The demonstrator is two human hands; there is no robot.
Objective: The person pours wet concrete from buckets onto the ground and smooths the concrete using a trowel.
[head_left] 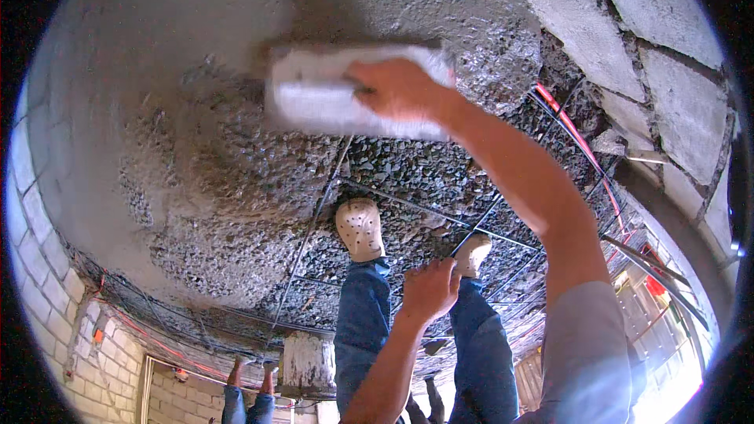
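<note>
Smoothing wet concrete with a float, seen from the head camera.

Right hand [400, 88] closed around the handle of the white float [353, 93], pressed flat on the grey wet concrete [196, 55] at the edge of the rough gravel mix [259, 212]. Left hand [428, 289] loosely curled, holding nothing, above the knees. Best kept flat, light even pressure, overlapping strokes, feet clear of the rebar mesh [314, 220]. 1 bucket [306, 361] below; contents not visible.
</note>
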